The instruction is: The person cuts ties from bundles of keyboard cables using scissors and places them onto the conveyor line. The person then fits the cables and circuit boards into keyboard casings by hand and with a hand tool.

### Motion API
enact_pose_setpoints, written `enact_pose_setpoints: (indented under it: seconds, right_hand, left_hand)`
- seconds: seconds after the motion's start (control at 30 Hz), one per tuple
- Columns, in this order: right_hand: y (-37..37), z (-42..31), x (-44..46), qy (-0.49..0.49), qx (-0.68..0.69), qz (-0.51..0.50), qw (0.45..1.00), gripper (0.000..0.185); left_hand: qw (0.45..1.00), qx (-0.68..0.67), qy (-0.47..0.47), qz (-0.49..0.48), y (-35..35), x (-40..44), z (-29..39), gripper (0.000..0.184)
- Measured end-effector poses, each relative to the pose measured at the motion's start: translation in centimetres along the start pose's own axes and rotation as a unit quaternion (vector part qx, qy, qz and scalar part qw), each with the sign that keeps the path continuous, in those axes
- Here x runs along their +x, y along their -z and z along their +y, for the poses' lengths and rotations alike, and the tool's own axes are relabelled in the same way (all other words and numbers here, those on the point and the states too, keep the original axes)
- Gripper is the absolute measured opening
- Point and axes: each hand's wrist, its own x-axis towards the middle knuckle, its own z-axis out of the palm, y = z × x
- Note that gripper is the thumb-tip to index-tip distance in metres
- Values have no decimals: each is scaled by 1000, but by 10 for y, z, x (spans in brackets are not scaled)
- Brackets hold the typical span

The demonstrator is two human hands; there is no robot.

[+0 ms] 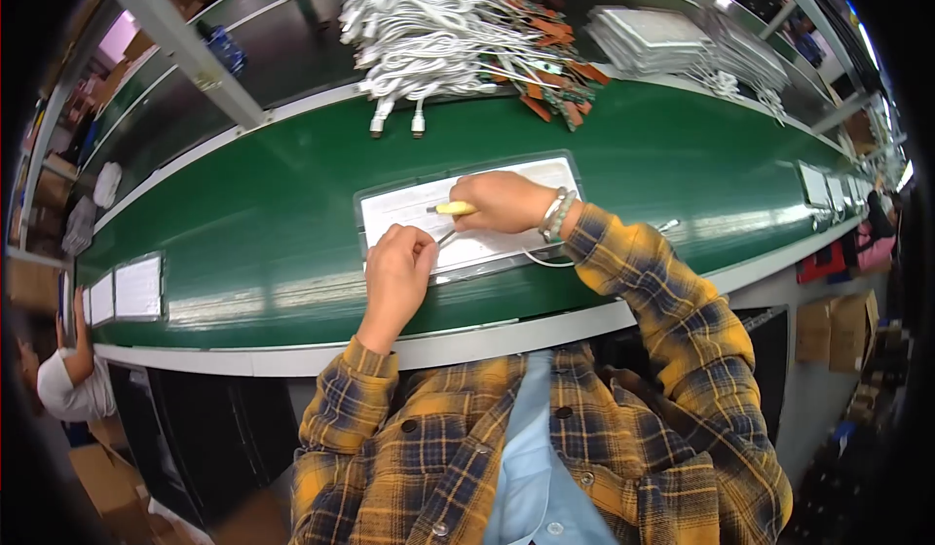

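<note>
A flat white panel point(399, 210) with a translucent grey rim lies on the green belt in front of me. Over its right half, my right hand point(508, 202) is closed around a small yellow-handled tool point(454, 209) whose short dark tip points left. My left hand point(397, 267) rests at the panel's lower left part, thumb and fingers pinched together. A thin dark strip point(447, 238) sticks out by its thumb; whether the fingers grip it cannot be made out. A white cable point(545, 260) curves out from the panel below my right wrist.
Beyond the panel, a heap of white cables point(429, 34) with orange and green pieces sits on the far ledge, beside stacked white panels point(648, 38). More panels lie on the belt at left point(138, 287) and right point(816, 185). Another person's arm point(83, 340) reaches in at far left.
</note>
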Motion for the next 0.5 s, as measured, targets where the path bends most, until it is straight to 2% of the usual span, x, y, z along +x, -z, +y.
enact_pose_setpoints:
  seconds: [0.07, 0.13, 0.2, 0.23, 0.3, 0.37, 0.5]
  right_hand:
    - [18, 12, -22, -18, 35, 17, 999, 19]
    - [39, 35, -60, -37, 53, 44, 997, 19]
    - [58, 58, -100, -119, 127, 71, 982, 17]
    - [62, 67, -119, -148, 132, 74, 977, 15]
    - [65, 76, -143, -179, 136, 79, 971, 15]
    - [66, 73, -160, -268, 138, 33, 953, 14]
    - [52, 85, -168, -244, 151, 32, 957, 14]
  left_hand:
    - [998, -50, 24, -36, -6, 9, 14, 15]
    - [995, -74, -61, 9, -19, 18, 33, 17]
    - [983, -99, -144, 57, -32, 26, 49, 19]
    - [982, -103, -148, 53, -40, 27, 54, 19]
    - [974, -72, -213, 18, -58, 26, 58, 23]
    - [961, -40, -273, -16, -74, 25, 63, 27]
    - [949, 23, -313, -12, -101, 27, 78, 31]
